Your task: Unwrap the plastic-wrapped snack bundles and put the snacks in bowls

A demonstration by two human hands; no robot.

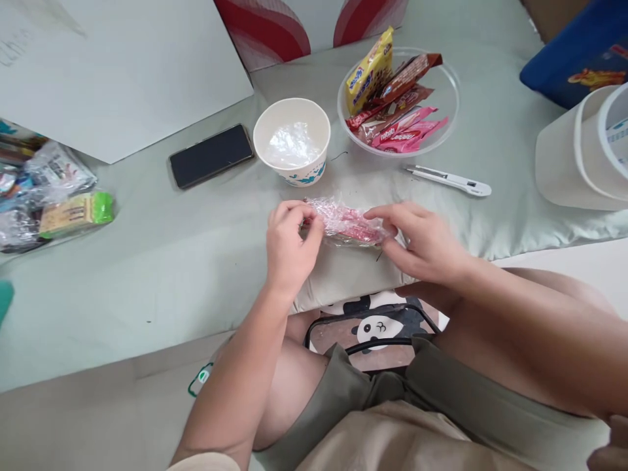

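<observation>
A bundle of pink snack packets in crinkled clear plastic wrap (349, 224) lies near the front edge of the cloth-covered surface. My left hand (293, 239) pinches its left end between thumb and fingers. At the right end, my right hand (417, 237) has its thumb and fingers closed on the wrap. Just beyond sits a paper cup (292, 171) with crumpled clear plastic inside. A clear round bowl (451, 121) of several wafer and biscuit packets stands behind to the right. Beside it rests a white box cutter (449, 179).
A black phone (212, 156) lies left of the cup. At far left are wrapped snacks (73, 214) beside a large white box (127, 72). White plastic tubs (559, 154) and a blue package (564, 69) stand at the right.
</observation>
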